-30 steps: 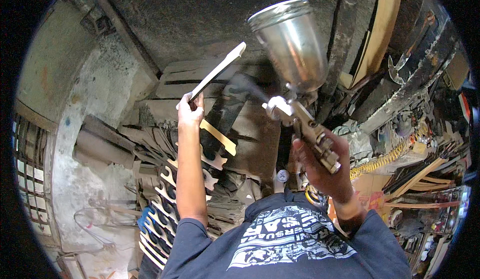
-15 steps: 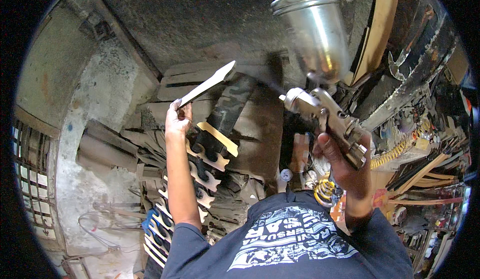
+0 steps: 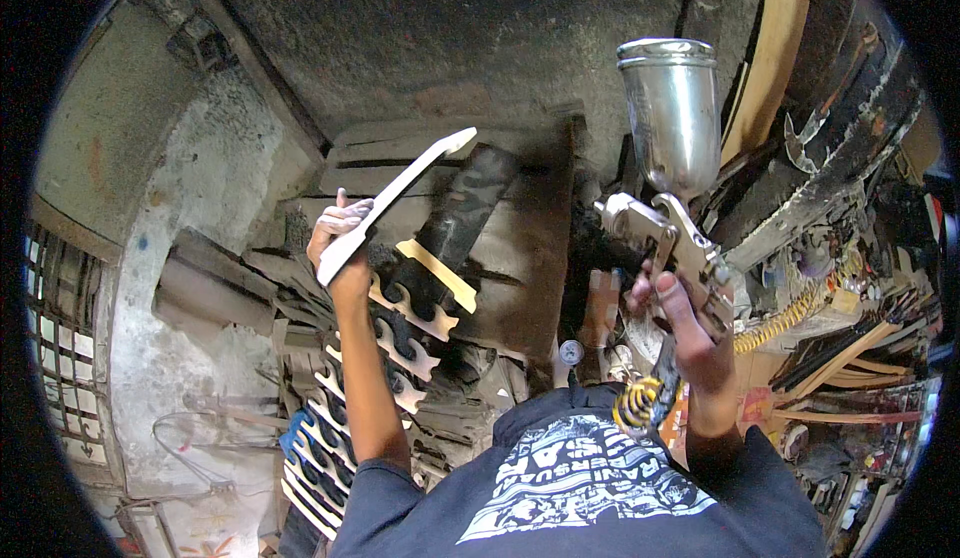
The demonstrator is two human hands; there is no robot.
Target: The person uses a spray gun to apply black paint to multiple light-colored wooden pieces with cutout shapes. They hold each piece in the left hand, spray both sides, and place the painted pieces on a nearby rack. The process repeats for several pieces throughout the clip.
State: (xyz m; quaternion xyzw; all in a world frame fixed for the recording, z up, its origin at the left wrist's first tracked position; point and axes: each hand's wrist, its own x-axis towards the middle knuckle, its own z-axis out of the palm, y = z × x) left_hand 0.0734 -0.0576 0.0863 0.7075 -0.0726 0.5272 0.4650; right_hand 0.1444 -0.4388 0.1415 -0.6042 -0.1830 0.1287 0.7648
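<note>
My left hand (image 3: 335, 226), raised left of the middle, grips a long, flat white piece (image 3: 405, 183) near its lower end. The piece slants up to the right, and its upper tip ends in a shaped notch. On the right, my right hand (image 3: 697, 338) is wrapped round the handle of a metal spray gun (image 3: 662, 230). A shiny metal cup (image 3: 672, 108) stands nearly upright on top of the gun. The gun's nozzle points left toward the white piece, well apart from it. Part of the trigger is hidden by my fingers.
Below the white piece, a cream-coloured strip (image 3: 437, 276) and several scalloped pale pieces (image 3: 415, 310) lie along a dark board (image 3: 465, 208). A yellow coiled hose (image 3: 640, 403) hangs by my right wrist. Cluttered shelves (image 3: 800, 323) stand at right, a barred window (image 3: 65, 348) at left.
My right hand has drawn the spray gun right and down, and its cup is now more upright. My left hand has turned over, so more of the white piece's length shows.
</note>
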